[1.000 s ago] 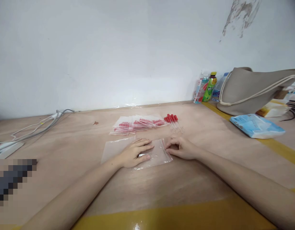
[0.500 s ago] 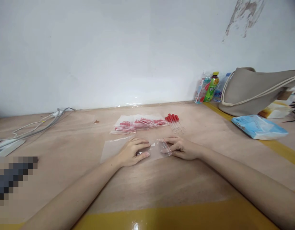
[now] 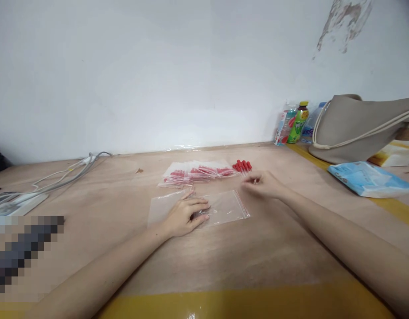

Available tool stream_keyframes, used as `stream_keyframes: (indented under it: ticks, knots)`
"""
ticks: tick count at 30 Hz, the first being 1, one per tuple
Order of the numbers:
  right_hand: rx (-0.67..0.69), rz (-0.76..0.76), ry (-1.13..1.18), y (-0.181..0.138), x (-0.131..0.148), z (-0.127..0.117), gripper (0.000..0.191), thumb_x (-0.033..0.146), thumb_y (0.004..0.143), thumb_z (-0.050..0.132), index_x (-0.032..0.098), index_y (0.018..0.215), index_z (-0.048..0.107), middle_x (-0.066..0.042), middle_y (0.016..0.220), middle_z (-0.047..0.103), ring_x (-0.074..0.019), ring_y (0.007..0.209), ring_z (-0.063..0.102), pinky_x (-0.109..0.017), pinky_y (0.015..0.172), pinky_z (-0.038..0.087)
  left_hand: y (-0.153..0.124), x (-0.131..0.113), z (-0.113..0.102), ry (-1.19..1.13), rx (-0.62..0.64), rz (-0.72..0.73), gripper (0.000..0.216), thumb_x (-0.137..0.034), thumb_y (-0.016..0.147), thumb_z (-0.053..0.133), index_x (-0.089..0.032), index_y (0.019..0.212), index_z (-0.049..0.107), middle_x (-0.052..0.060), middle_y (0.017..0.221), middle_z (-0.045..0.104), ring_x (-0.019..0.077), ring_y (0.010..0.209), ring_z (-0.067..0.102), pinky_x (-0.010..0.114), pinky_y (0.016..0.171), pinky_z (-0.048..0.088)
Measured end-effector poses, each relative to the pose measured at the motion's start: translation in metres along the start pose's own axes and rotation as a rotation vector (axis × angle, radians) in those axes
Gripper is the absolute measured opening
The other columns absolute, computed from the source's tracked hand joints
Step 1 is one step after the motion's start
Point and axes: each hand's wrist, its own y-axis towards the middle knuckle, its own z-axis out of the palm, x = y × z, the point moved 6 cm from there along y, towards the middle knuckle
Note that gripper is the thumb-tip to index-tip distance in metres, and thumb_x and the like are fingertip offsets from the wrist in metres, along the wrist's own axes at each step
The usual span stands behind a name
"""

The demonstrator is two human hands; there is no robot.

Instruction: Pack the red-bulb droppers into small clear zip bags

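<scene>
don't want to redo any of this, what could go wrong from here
The right hand is close to the bunched red-topped sticks, so a nudge might scatter them. The filled bags beside them overlap and could slide if brushed. The clear bag under the left hand looks thin and might crease.

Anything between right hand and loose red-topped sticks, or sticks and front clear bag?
Nothing visible blocks the right hand from the red-topped sticks; between sticks and clear plastic bag, only that hand's fingers intrude.
</scene>
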Motion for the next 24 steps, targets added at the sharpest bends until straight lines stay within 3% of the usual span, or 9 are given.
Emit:
stream_keyframes:
  ticks: [2, 4, 7, 11, 15, 19, 24]
  knots:
    - [-0.213, 0.176, -0.127, 0.019, -0.017, -0.016, 0.018, 0.032, 0.071, 0.06, 0.016, 0.07, 0.068, -0.004, 0.066, 0.066, -0.0169, 0.063, 0.06, -0.027, 0.06, 0.044, 0.001, 0.0, 0.001, -0.014, 0.031, 0.003, 0.03, -0.031, 0.09, 0.047, -0.022, 0.116, 0.059, 0.008, 0.119, 0.06, 0.0203, 0.112, 0.056, 0.048, 0.11, 0.02]
    - [-0.319, 0.305, -0.211, 0.037, -0.031, -0.024, 0.017, 0.031, 0.068, 0.061, 0.016, 0.071, 0.067, -0.004, 0.068, 0.066, -0.0168, 0.066, 0.059, -0.026, 0.062, 0.043, 0.001, 0.0, 0.002, -0.041, 0.069, 0.007, 0.031, -0.028, 0.093, 0.041, -0.023, 0.12, 0.056, 0.007, 0.123, 0.058, 0.0192, 0.116, 0.053, 0.047, 0.111, 0.019]
    - [-0.381, 0.422, -0.291, 0.062, -0.046, -0.025, 0.02, 0.035, 0.066, 0.063, 0.017, 0.073, 0.066, -0.007, 0.078, 0.067, -0.0186, 0.075, 0.06, -0.027, 0.065, 0.044, 0.001, 0.001, 0.004, -0.061, 0.102, 0.015, 0.034, -0.026, 0.093, 0.04, -0.023, 0.124, 0.052, 0.007, 0.128, 0.053, 0.0198, 0.122, 0.047, 0.049, 0.11, 0.02]
    - [-0.398, 0.528, -0.316, 0.079, -0.056, -0.017, 0.022, 0.033, 0.057, 0.069, 0.016, 0.07, 0.065, -0.011, 0.08, 0.067, -0.0222, 0.077, 0.061, -0.029, 0.063, 0.045, 0.001, 0.002, 0.004, -0.052, 0.059, 0.023, 0.034, -0.027, 0.091, 0.044, -0.023, 0.124, 0.052, 0.006, 0.127, 0.055, 0.0223, 0.127, 0.04, 0.047, 0.106, 0.03]
    - [-0.422, 0.569, -0.271, 0.082, -0.059, -0.014, 0.014, 0.026, 0.056, 0.068, 0.016, 0.066, 0.065, -0.011, 0.076, 0.067, -0.0243, 0.076, 0.062, -0.031, 0.063, 0.045, 0.002, 0.004, 0.004, -0.085, 0.065, -0.002, 0.032, -0.027, 0.091, 0.043, -0.021, 0.121, 0.052, 0.006, 0.127, 0.055, 0.0218, 0.124, 0.042, 0.045, 0.106, 0.032]
    - [-0.478, 0.553, -0.217, 0.08, -0.053, -0.021, 0.011, 0.025, 0.066, 0.06, 0.015, 0.068, 0.063, -0.013, 0.074, 0.066, -0.0249, 0.079, 0.062, -0.033, 0.068, 0.045, 0.002, 0.005, 0.005, -0.09, 0.098, -0.01, 0.033, -0.026, 0.091, 0.042, -0.02, 0.121, 0.054, 0.007, 0.131, 0.051, 0.022, 0.126, 0.041, 0.045, 0.107, 0.029]
    - [-0.577, 0.406, -0.057, 0.059, -0.036, -0.035, 0.022, 0.03, 0.079, 0.048, 0.015, 0.092, 0.055, -0.008, 0.08, 0.065, -0.0165, 0.073, 0.062, -0.027, 0.066, 0.046, -0.001, 0.007, 0.004, -0.069, 0.057, -0.032, 0.036, -0.031, 0.087, 0.049, -0.02, 0.12, 0.055, 0.011, 0.134, 0.047, 0.0242, 0.124, 0.042, 0.045, 0.102, 0.036]
